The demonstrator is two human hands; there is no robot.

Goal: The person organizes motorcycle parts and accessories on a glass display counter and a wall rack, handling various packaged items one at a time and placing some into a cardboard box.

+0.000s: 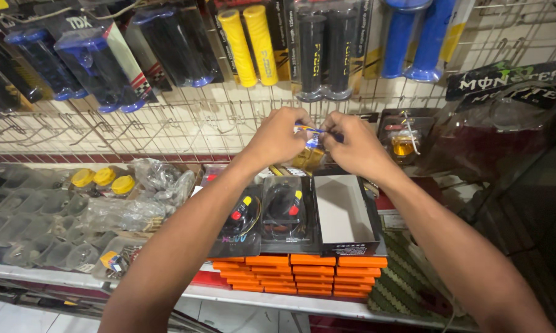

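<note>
Here both hands (318, 140) pinch small packet (308, 155) before wire rack (185, 123).

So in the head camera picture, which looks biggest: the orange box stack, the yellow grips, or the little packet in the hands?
1. Orange box stack
2. Yellow grips
3. Little packet; both hands partly hide it.

Left hand (278, 137) and right hand (352, 145) pinch a small clear packet (310, 148) before the wire rack (185, 120).
</note>
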